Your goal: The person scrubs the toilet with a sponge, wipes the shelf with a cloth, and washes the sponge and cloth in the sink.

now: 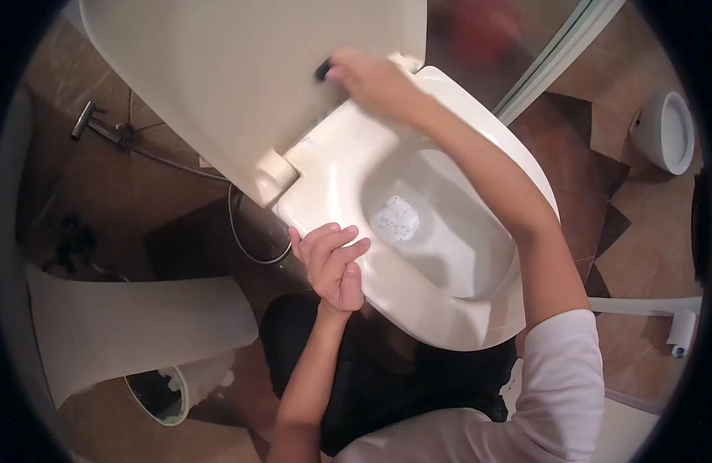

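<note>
A white toilet bowl (441, 309) stands in the middle of the view, with its lid (240, 69) raised. My right hand (367, 81) is blurred and closed round a small dark object (323, 70) close to the lower part of the lid, near the hinges. What that object is cannot be made out. My left hand (333, 266) rests against the left edge of the bowl's rim, fingers apart and holding nothing. Whitish foam with dark specks (397, 218) shows at the bottom of the bowl.
At the left a handheld sprayer (83, 121) with a metal hose hangs near the wall. A white pedestal (140, 324) and an open bin (180, 397) stand lower left. To the right are a white round container (668, 133) and a white plastic pipe (641, 306).
</note>
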A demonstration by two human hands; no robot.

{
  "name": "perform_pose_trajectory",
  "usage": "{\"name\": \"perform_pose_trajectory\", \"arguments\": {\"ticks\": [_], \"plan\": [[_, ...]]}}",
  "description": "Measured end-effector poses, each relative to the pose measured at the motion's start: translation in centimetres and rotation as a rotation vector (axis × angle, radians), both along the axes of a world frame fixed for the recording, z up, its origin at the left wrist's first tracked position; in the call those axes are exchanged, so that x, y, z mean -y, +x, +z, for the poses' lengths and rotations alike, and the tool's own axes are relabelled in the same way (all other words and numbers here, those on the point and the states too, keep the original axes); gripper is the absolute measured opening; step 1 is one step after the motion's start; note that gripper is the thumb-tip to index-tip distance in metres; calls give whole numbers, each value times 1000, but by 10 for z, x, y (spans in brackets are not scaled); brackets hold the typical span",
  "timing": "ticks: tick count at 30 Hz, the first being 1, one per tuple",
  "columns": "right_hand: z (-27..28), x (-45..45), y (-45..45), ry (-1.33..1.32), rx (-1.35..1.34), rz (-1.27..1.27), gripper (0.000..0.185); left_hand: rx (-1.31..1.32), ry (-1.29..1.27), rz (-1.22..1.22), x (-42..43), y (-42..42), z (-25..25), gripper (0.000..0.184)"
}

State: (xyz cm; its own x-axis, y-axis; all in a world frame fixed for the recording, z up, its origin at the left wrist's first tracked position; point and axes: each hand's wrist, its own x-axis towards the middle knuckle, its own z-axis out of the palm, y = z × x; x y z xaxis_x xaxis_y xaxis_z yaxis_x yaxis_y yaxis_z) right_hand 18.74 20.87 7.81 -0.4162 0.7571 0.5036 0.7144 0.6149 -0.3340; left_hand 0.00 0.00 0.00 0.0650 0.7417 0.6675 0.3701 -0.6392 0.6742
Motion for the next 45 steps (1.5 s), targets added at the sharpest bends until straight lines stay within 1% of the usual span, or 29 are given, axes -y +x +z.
{"name": "perform_pose_trajectory", "arguments": {"ticks": [2, 3, 5, 6, 7, 9, 10, 11, 13, 15, 16, 17, 19, 20, 21, 23, 25, 27, 28, 32, 33, 35, 37, 38, 39, 41, 42, 44, 45], "plan": [[10, -4, 20, -303, -151, -294, 15, 12, 22, 28, -1, 6, 1, 29], [14, -2, 21, -254, -109, -298, 15, 61, 64, 28, -6, 16, -5, 29], [-15, 8, -7, 192, 78, 72, 16, 40, 68, 21, -8, 9, -2, 29], [-21, 18, -32, 131, 173, 35, 16, 44, 67, 27, -9, 11, -2, 29], [-19, 15, -29, 132, 172, 36, 16, 38, 76, 23, -11, 11, -3, 29], [-7, 4, -6, 128, 264, 75, 16, 30, 78, 10, -11, 10, -3, 29], [-4, -4, 12, 35, 221, 22, 15, 46, 75, 8, -11, 11, -3, 29], [6, -5, 25, -33, 240, -107, 17, 60, 79, 9, -11, 11, -3, 29], [8, -6, 24, -58, 287, -153, 17, 62, 73, 18, -8, 13, -4, 28], [-10, 1, -5, 55, 121, 82, 18, 58, 71, 32, -9, 12, -3, 28], [15, 20, -27, -72, 341, 38, 19, 55, 71, 30, -10, 13, -3, 28], [7, 15, -22, -77, 336, 39, 19, 48, 64, 22, -9, 12, -3, 28], [-8, -12, 13, -71, 133, 43, 20, 55, 66, 24, -11, 12, -2, 28], [-3, -23, 39, -159, 90, -40, 21, 65, 62, 30, -9, 13, -2, 29], [16, -25, 55, -223, 268, -200, 20, 67, 56, 30, -6, 13, -3, 29], [18, -23, 46, -283, 223, -196, 19, 56, 66, 36, -7, 12, -3, 28], [-1, -1, 0, -71, 107, 71, 19, 50, 66, 34, -7, 10, -2, 27], [6, 14, -34, -68, 236, 125, 20, 38, 59, 24, -8, 11, -1, 27], [16, 15, -29, -191, 232, 138, 22, 28, 61, 24, -8, 11, -1, 26], [21, 2, -11, -291, 236, 60, 22, 49, 58, 19, -9, 12, 0, 25], [17, 6, -14, -289, 239, 59, 22, 53, 59, 18, -6, 12, 0, 25], [6, 11, -23, -91, 256, -1, 21, 45, 61, 21, -6, 13, 2, 24], [6, 26, -49, -71, 160, 193, 21, 48, 75, 31, -7, 15, 2, 24], [10, 20, -42, -99, 43, 323, 20, 32, 63, 24, -5, 13, 1, 24], [10, 12, -26, -99, 37, 326, 20, 26, 62, 26, -6, 12, 0, 24], [5, -6, 9, -184, -12, 86, 21, 59, 73, 22, -5, 14, -1, 24], [2, -12, 19, -187, -10, 89, 21, 61, 70, 25, -3, 15, -2, 24], [-6, -21, 35, -315, -249, -104, 22, 60, 45, 40, -5, 16, -1, 27], [-13, -6, 18, -229, -291, 16, 23, 63, 51, 40, -5, 16, -1, 27]]}}
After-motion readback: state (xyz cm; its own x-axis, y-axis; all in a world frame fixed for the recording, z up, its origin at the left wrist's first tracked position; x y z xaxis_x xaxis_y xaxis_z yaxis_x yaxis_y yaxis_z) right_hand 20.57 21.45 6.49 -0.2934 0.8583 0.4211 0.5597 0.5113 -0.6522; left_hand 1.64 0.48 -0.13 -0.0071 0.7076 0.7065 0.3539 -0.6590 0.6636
